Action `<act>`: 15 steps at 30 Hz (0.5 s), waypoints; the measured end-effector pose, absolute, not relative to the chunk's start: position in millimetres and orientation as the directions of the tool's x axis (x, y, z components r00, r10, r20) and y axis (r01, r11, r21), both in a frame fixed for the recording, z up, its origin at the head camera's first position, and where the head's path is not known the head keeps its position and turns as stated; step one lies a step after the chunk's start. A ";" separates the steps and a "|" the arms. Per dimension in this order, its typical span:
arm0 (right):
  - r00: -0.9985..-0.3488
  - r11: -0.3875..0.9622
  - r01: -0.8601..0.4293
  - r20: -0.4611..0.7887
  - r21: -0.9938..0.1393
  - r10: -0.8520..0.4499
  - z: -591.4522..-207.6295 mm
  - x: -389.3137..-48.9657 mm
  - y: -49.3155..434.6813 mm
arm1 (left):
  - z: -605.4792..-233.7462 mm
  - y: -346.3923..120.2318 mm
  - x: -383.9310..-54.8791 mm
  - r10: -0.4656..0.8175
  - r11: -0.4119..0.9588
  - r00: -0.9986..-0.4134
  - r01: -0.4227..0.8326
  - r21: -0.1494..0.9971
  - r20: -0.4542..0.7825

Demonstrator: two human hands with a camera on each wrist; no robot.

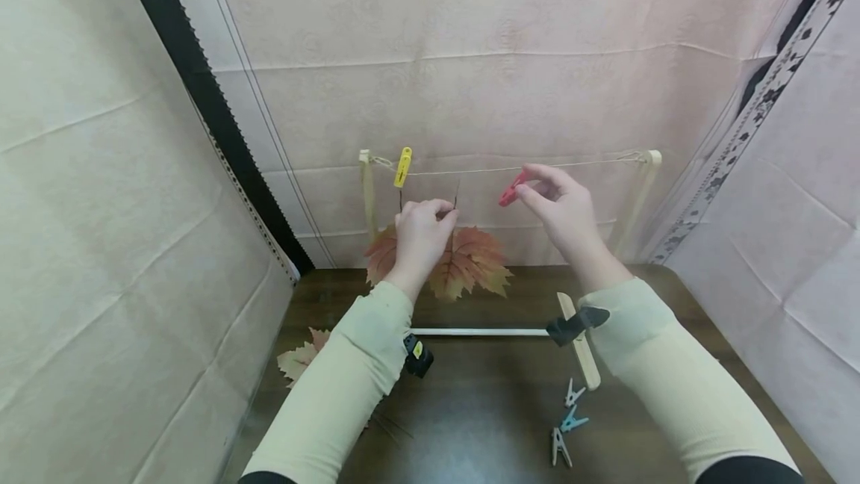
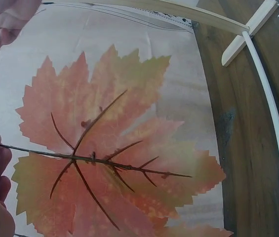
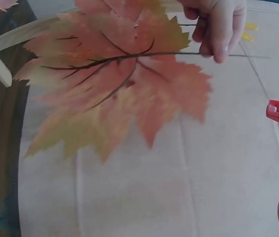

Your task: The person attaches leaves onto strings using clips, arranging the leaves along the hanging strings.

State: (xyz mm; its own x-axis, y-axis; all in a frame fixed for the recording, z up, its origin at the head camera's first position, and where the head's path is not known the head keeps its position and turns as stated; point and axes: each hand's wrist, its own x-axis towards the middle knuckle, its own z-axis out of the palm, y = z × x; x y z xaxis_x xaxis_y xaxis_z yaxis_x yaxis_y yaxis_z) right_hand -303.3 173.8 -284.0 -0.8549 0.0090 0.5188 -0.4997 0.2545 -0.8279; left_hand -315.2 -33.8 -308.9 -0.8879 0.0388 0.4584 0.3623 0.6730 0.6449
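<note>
My left hand (image 1: 425, 236) pinches the thin dark stem of an orange-red artificial maple leaf (image 1: 473, 264), which fans out below the fingers. In the left wrist view that leaf (image 2: 104, 123) shows dark veins and yellow-green edges. The stem's tip rises close to a thin string (image 1: 463, 171). My right hand (image 1: 561, 208) holds a red clothespin (image 1: 513, 190) between thumb and fingers, beside the string and right of the stem. A yellow clothespin (image 1: 403, 167) sits on the string at the left, above a second leaf (image 1: 381, 252) partly hidden behind my left hand.
Pale wooden posts (image 1: 368, 193) carry the string, and a white rod (image 1: 480, 332) joins the frame's feet (image 1: 587, 361) low over the brown table (image 1: 484, 409). Several grey and blue clothespins (image 1: 571, 420) lie at the front right. Another leaf (image 1: 298, 361) lies by my left sleeve.
</note>
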 end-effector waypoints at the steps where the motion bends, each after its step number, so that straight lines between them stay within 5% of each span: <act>1: -0.851 0.240 -0.510 0.526 -0.826 0.005 -281.1 -303.7 172.7 | -308.5 -33.4 -315.9 0.037 0.675 -0.886 0.364 0.642 0.463; 15: -0.869 0.268 -0.479 0.494 -0.836 -0.013 -251.3 -310.4 151.9 | -308.2 -27.8 -320.6 0.036 0.739 -0.856 0.370 0.563 0.516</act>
